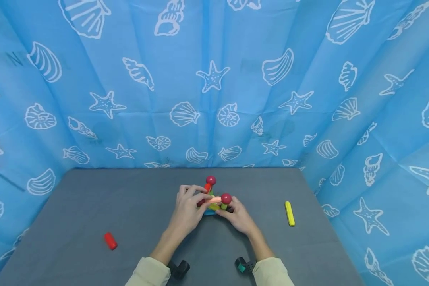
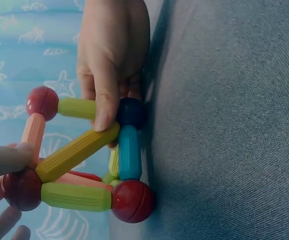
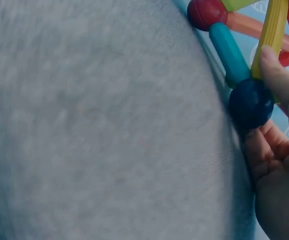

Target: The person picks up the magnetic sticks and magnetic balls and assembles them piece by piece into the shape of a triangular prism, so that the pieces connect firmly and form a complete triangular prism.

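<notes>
A frame of coloured rods and balls (image 2: 74,196) stands on the grey cloth, between both hands. My left hand (image 1: 187,209) pinches a salmon rod (image 1: 215,200) that joins two red balls along the top; its thumb shows at the left of the left wrist view. My right hand (image 1: 240,217) grips the frame's lower corner, thumb on the yellow rod (image 2: 77,152) by the dark blue ball (image 3: 251,103), other fingers behind. From that ball a blue rod (image 2: 130,152) runs to another red ball (image 2: 133,201). The frame's far side is partly hidden.
On the grey table (image 1: 146,186) a loose red rod (image 1: 110,241) lies to the left, a loose yellow rod (image 1: 289,213) to the right. A blue curtain (image 1: 214,131) with white shell prints hangs behind and at the sides.
</notes>
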Demonstrator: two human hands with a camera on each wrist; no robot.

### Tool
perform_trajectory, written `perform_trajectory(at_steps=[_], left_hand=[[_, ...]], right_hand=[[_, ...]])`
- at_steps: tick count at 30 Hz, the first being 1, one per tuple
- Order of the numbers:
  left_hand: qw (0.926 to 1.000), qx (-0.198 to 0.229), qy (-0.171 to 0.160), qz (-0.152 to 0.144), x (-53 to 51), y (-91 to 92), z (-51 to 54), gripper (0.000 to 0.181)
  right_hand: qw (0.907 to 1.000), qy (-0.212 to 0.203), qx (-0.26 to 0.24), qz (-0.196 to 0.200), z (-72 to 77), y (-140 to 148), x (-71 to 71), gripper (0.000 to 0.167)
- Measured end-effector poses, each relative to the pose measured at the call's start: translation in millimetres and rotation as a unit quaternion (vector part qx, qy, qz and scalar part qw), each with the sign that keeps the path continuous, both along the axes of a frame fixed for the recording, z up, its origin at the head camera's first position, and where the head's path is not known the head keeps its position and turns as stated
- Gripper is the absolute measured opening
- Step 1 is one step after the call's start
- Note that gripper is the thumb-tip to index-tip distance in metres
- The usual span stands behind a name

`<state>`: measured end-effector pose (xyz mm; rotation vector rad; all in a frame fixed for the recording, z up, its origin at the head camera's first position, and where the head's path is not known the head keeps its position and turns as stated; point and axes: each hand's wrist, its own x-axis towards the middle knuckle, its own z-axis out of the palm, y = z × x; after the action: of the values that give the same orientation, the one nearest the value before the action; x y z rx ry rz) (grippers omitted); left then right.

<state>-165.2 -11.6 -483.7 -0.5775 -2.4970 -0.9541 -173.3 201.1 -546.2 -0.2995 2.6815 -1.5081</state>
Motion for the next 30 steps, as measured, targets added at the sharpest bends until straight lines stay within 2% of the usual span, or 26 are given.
perform_trajectory(at_steps=[2, 3, 5, 7, 9, 10, 12, 19, 22, 24, 26, 28, 30], left_hand=[[0.9998, 0.006, -0.014, 0.012, 3.2, 0.0, -0.3, 0.028], [0.999, 0.015, -0.034, 0.024, 6.7, -0.3, -0.3, 0.034], [0.9933, 0.036, -0.096, 0.052, 16.6, -1.6, -0.5, 0.051], [0.9806, 0.049, -0.174, 0.076, 27.6, -3.4, -1.4, 0.069], [0.965, 0.056, -0.242, 0.083, 35.2, -5.9, -3.9, 0.085], [0.9587, 0.053, -0.268, 0.079, 36.9, -7.4, -5.9, 0.092], [0.9512, 0.052, -0.299, 0.059, 35.9, -10.8, -10.9, 0.102], [0.9484, 0.069, -0.308, -0.03, 10.6, -21.9, -33.4, 0.135], [0.9467, 0.085, -0.305, -0.062, 1.1, -19.0, -39.9, 0.142], [0.9453, 0.097, -0.303, -0.073, -3.0, -15.1, -42.0, 0.143], [0.9457, 0.099, -0.302, -0.067, -5.6, -11.7, -42.9, 0.14], [0.9474, 0.089, -0.304, -0.046, -6.6, -10.0, -42.3, 0.134], [0.9485, 0.076, -0.307, -0.013, -6.4, -10.3, -41.0, 0.122]], right_hand=[[0.9999, 0.01, 0.011, -0.001, 1.0, -1.9, 2.3, 0.02], [0.9997, 0.018, 0.018, -0.002, 1.4, -3.5, 4.0, 0.02], [0.9986, 0.035, 0.04, -0.004, 2.9, -7.6, 8.1, 0.023], [0.9966, 0.05, 0.065, -0.008, 5.5, -11.9, 13.2, 0.027], [0.9946, 0.056, 0.087, -0.009, 10.5, -16.3, 18.3, 0.031], [0.9939, 0.054, 0.096, -0.007, 13.6, -18.3, 21.0, 0.033], [0.993, 0.048, 0.108, 0.004, 20.0, -21.6, 26.2, 0.039], [0.9852, 0.024, 0.138, 0.098, 38.3, -24.1, 42.6, 0.057], [0.9833, 0.014, 0.145, 0.109, 40.0, -15.5, 48.5, 0.056], [0.9839, 0.006, 0.155, 0.089, 40.5, -5.6, 51.4, 0.056], [0.9819, 0.009, 0.182, 0.05, 39.0, 8.6, 52.4, 0.056], [0.9767, 0.018, 0.214, -0.001, 37.1, 27.7, 52.6, 0.056], [0.9675, 0.033, 0.245, -0.054, 34.5, 51.4, 53.4, 0.057]])
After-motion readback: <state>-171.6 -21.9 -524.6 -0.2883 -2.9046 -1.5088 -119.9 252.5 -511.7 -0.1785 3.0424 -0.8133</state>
